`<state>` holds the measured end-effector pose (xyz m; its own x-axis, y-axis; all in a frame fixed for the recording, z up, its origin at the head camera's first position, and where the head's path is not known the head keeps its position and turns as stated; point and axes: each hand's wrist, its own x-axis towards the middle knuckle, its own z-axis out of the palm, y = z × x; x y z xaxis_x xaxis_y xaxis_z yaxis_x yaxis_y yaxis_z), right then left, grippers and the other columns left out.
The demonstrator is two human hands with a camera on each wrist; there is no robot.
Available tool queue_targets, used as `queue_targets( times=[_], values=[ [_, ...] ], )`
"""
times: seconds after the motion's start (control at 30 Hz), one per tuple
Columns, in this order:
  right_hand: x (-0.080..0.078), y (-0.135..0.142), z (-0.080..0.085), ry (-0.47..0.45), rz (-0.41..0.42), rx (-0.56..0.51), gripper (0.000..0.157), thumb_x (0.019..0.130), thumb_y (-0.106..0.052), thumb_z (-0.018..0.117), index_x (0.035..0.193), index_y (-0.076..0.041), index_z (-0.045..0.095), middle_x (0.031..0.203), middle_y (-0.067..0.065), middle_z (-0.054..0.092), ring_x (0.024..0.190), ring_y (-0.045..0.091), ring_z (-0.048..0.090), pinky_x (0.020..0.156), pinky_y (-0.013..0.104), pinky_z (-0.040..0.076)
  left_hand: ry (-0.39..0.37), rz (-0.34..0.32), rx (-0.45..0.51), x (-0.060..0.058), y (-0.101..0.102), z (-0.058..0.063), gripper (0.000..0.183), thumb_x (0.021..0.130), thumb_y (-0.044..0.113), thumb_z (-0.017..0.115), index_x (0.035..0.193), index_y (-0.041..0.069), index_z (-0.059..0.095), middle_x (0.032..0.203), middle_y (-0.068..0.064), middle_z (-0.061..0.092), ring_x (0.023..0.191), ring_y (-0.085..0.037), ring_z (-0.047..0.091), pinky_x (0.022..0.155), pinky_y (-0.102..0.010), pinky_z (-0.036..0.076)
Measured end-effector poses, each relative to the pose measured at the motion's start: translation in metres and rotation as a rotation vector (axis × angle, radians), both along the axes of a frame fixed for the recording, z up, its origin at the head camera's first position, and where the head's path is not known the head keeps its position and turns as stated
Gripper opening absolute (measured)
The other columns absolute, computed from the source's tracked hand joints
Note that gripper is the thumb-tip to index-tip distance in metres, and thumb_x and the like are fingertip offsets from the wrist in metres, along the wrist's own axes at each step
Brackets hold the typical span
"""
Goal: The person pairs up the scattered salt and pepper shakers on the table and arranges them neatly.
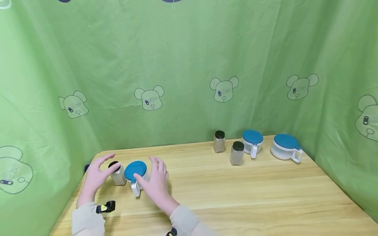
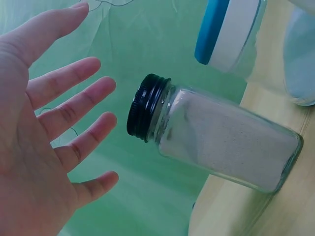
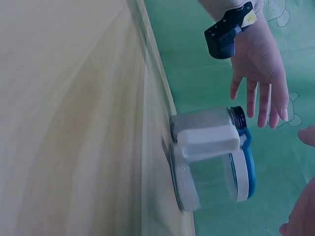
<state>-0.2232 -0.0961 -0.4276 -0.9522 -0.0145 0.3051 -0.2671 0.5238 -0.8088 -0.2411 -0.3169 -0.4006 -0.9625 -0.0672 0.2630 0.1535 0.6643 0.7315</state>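
My left hand [image 1: 95,173] is spread beside a square glass jar [image 1: 119,178] with a black screw cap and pale contents. In the left wrist view a gap separates the fingertips from the cap of that jar [image 2: 226,137]. Right next to it stands a clear seasoning pot [image 1: 136,170] with a blue lid and a white handle facing the near edge. My right hand [image 1: 156,182] is at the pot's right side, fingers extended and thumb over the lid's edge; whether it touches is unclear. Only part of this hand [image 3: 302,211] shows in the right wrist view.
Toward the back right of the wooden table [image 1: 236,193] stand two more black-capped jars, one farther back [image 1: 219,144] and one nearer [image 1: 237,156]. Beside them are a blue-lidded pot [image 1: 252,139] and a wider one [image 1: 284,146]. Green curtain [image 1: 183,65] hangs around the table.
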Motion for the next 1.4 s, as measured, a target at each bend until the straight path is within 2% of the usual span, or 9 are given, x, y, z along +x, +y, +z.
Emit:
queue_targets(
  times=[0.2,0.53,0.77,1.0,1.23,1.4],
  values=[
    [-0.001,0.014,-0.001,0.037,0.006,0.012,0.071,0.085,-0.044,0.072,0.143,-0.016,0.043,0.144,0.006,0.043,0.134,0.024,0.04,0.107,0.049,0.037,0.053,-0.005,-0.043,0.0,0.005,0.003,0.055,0.091,0.035,0.068,0.133,0.002,0.056,0.137,-0.023,0.055,0.131,-0.042,0.044,0.107,-0.061,0.032],
    [-0.002,0.041,0.001,0.039,0.022,0.012,0.065,0.088,-0.042,0.068,0.143,-0.017,0.043,0.144,0.007,0.044,0.135,0.026,0.041,0.109,0.051,0.037,0.172,-0.031,-0.115,-0.002,0.017,0.006,0.045,0.091,0.028,0.069,0.127,0.001,0.061,0.131,-0.025,0.06,0.124,-0.043,0.05,0.102,-0.06,0.036],
    [0.001,0.058,0.004,0.074,0.043,0.013,0.064,0.09,-0.041,0.066,0.143,-0.014,0.043,0.144,0.009,0.044,0.134,0.028,0.042,0.108,0.053,0.037,0.194,-0.041,-0.135,-0.004,0.025,0.006,0.043,0.091,0.029,0.069,0.125,0.004,0.063,0.129,-0.023,0.061,0.124,-0.042,0.048,0.102,-0.06,0.032],
    [0.007,0.066,0.004,0.06,0.103,0.025,0.064,0.09,-0.04,0.066,0.144,-0.016,0.041,0.146,0.01,0.042,0.136,0.028,0.04,0.109,0.053,0.036,0.244,-0.057,-0.169,-0.008,0.035,0.005,0.039,0.088,0.025,0.072,0.121,0.006,0.066,0.126,-0.021,0.064,0.121,-0.04,0.049,0.103,-0.058,0.031],
    [0.009,0.079,0.006,0.064,0.122,0.041,0.065,0.09,-0.043,0.066,0.144,-0.017,0.042,0.146,0.01,0.043,0.136,0.03,0.04,0.109,0.056,0.036,0.299,-0.094,-0.189,-0.011,0.048,0.004,0.035,0.087,0.022,0.073,0.117,0.005,0.068,0.122,-0.02,0.067,0.119,-0.041,0.051,0.103,-0.057,0.032],
    [0.009,0.09,0.004,0.08,0.129,0.059,0.065,0.09,-0.041,0.066,0.144,-0.016,0.042,0.146,0.012,0.044,0.135,0.032,0.041,0.109,0.057,0.036,0.293,-0.116,-0.21,-0.012,0.058,0.002,0.035,0.086,0.023,0.074,0.116,0.006,0.068,0.121,-0.017,0.068,0.119,-0.038,0.051,0.102,-0.056,0.033]
  ],
)
